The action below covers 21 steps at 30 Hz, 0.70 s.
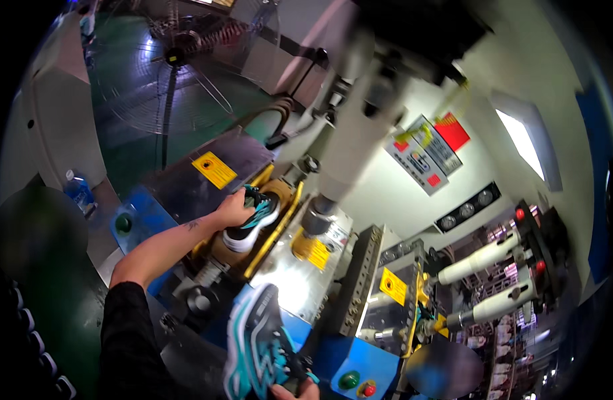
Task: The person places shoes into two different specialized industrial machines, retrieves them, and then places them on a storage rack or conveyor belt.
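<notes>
My left hand [234,211] is closed round the upper of a black and teal sneaker [266,215] with a white sole. That sneaker lies in the bay of a press machine, between yellow bars [276,233]. At the lower edge, my right hand [296,390] grips a second sneaker [256,343], dark grey and teal with a white and teal sole, near its ankle opening. This one is tilted toe-up in front of the machine; only the fingers of my right hand show. Above the bay hangs a thick white press cylinder [350,147], somewhat blurred.
On the right are another press station with white cylinders [483,260] and a blue panel with a green button [348,380] and a red button [368,391]. Another green button [123,222] sits at the left. A water bottle [78,190] and a standing fan [175,57] are farther left.
</notes>
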Available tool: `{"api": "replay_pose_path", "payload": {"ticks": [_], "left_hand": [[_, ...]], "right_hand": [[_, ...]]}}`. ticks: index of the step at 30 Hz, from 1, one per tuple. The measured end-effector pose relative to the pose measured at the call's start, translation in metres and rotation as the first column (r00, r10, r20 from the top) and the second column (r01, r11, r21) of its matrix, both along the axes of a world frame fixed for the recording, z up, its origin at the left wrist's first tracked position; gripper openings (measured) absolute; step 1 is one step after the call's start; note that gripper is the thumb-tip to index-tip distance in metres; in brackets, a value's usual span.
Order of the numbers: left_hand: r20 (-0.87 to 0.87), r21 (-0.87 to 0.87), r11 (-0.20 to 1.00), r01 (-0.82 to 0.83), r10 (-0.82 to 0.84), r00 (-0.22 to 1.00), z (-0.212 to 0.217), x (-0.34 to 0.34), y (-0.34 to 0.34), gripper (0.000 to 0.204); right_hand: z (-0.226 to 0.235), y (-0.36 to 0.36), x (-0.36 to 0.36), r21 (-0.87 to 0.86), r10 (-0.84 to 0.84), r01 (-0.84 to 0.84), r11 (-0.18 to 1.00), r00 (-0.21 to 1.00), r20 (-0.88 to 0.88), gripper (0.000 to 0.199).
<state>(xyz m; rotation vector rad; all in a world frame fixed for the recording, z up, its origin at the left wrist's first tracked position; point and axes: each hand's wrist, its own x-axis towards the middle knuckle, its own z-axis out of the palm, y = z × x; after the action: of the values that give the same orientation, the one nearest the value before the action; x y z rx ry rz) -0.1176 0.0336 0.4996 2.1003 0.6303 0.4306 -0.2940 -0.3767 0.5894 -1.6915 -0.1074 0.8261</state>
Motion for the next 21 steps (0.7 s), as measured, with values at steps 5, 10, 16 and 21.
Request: {"api": "replay_pose_path", "payload": {"ticks": [5,10,16,21], "left_hand": [[0.395,-0.781,0.577,0.238,0.163,0.904,0.061,-0.145,0.018,0.055],[0.528,-0.849,0.417,0.323,0.676,0.515,-0.024,-0.334,-0.006,0.057],[0.159,-0.892,0.309,-0.331,0.898,0.410,-0.096,-0.507,-0.067,0.050],[-0.090,-0.831,0.112,-0.546,0.940,0.330,-0.101,-0.560,-0.152,0.042]], "right_hand": [[-0.006,0.040,0.027,0.175,0.015,0.003,0.985,0.995,-0.102,0.059],[0.042,0.212,0.133,0.135,0.083,-0.024,0.991,0.889,-0.449,0.028],[-0.079,0.312,0.233,-0.191,-0.057,0.159,0.969,0.890,0.453,0.046],[-0.104,0.333,0.202,-0.220,0.155,0.049,0.974,0.564,0.811,0.075]]}}
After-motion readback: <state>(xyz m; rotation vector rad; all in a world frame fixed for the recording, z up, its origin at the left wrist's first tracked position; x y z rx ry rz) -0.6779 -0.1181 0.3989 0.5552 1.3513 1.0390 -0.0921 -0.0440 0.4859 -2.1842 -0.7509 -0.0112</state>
